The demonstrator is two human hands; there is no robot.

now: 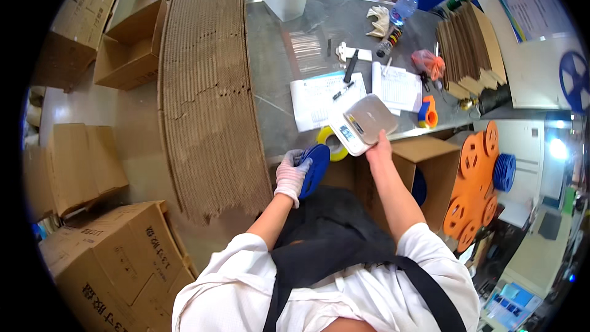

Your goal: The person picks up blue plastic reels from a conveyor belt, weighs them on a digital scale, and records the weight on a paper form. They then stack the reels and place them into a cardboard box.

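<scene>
Under the scale (364,124), right hand (378,148) apparently part-hidden.

A bright blue disc (316,169) and a white scale (349,141) are standing out.
The scale is showing a grey plate (369,118) on top, and the glove (291,175) is looking whitish. A ring of tape (337,152) is glowing yellow, while a tape holder (428,112) is mixing orange with blue. The cardboard stack (206,86) is showing brown, wavy stripes. The tabletop (270,104) is looking grey, the big reels (472,158) are shining orange, and a black apron (344,273) is crossing a white shirt (227,276).
</scene>
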